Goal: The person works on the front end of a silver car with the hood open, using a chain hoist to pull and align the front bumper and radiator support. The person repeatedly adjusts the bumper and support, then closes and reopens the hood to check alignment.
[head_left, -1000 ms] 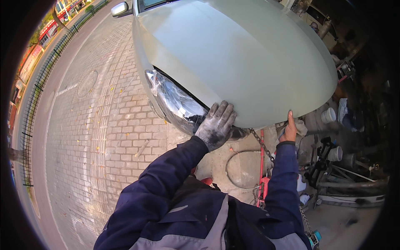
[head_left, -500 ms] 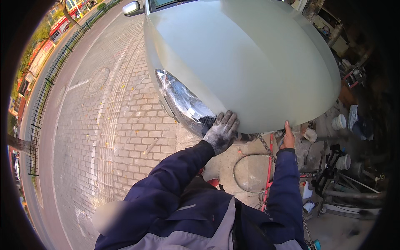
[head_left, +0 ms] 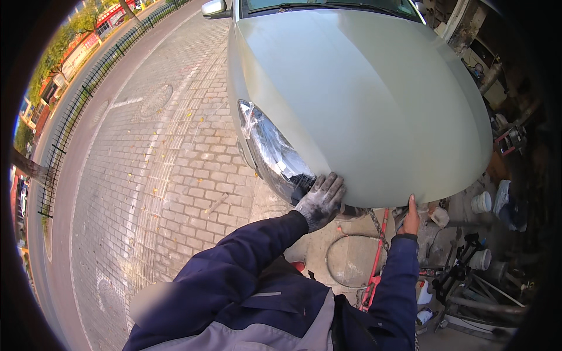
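Observation:
A pale grey-green car hood [head_left: 374,105] spans the upper middle, with a headlight [head_left: 269,146] wrapped in clear, crinkled film at its left front corner. My left hand [head_left: 321,199], in a dirty grey glove, lies with fingers extended on that corner beside the headlight. Bare and further right, my right hand [head_left: 408,218] grips the hood's front edge, thumb on top and fingers mostly hidden beneath it.
Below the hood are a red bar [head_left: 374,275], a chain and a looped hose [head_left: 331,263]. Buckets [head_left: 481,202], metal parts and tools crowd the right side. Brick paving [head_left: 199,169] runs along the left, bordered by a fence [head_left: 82,93] with a street beyond.
The car and both my hands appear lower and slightly further right in the view than a second ago, as the camera has shifted. Both hands keep their places on the hood.

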Tool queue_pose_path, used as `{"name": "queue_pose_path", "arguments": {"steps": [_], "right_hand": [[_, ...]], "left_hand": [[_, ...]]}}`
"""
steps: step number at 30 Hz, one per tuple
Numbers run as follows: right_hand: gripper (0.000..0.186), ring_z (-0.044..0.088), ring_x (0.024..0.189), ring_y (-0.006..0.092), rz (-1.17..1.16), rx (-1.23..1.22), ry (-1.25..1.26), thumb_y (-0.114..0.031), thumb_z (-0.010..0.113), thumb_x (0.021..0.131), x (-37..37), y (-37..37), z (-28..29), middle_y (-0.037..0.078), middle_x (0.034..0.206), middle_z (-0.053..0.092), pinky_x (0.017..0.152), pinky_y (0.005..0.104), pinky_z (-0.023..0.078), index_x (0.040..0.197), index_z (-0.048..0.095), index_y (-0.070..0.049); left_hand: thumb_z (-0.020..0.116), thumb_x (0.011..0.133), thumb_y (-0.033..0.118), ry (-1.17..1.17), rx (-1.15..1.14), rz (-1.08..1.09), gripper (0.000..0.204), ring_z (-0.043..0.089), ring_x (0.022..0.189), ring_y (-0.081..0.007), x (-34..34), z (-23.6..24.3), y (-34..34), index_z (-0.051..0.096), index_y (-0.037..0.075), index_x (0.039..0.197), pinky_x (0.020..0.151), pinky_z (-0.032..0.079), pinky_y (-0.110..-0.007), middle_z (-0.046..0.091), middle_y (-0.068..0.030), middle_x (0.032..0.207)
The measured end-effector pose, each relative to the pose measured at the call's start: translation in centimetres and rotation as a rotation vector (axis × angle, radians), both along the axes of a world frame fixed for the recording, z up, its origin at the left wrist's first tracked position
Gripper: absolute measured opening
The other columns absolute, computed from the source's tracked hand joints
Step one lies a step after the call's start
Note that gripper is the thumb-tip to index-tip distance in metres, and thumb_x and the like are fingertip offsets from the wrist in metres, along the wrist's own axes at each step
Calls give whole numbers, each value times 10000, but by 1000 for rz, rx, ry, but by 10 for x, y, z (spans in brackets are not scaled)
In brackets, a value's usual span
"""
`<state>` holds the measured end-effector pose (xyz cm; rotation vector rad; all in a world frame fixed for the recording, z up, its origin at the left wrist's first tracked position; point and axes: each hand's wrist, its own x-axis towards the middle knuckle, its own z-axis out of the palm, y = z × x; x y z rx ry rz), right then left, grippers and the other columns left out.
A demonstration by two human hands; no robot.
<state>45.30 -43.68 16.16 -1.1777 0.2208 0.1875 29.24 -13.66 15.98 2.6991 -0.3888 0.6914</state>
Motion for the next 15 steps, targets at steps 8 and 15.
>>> {"name": "queue_pose_path", "arguments": {"steps": [8, 15], "right_hand": [[394, 610, 627, 160, -1, -93, 23, -434, 704, 1045, 7, -10, -13, 57, 807, 694, 585, 343, 504, 983, 720, -45], [410, 648, 704, 141, 2, -155, -17, -490, 726, 1021, 4, -6, -12, 33, 846, 719, 733, 360, 538, 1053, 733, -81]], "left_hand": [[659, 953, 332, 82, 36, 20, 668, 339, 1537, -480, -1, -3, 0, 509, -51, 1479, 1259, 268, -616, 430, -290, 1591], [712, 949, 336, 38, 26, 2, 653, 407, 1474, -537, 1, -7, 0, 531, -63, 1433, 1217, 309, -667, 475, -328, 1535]]}}
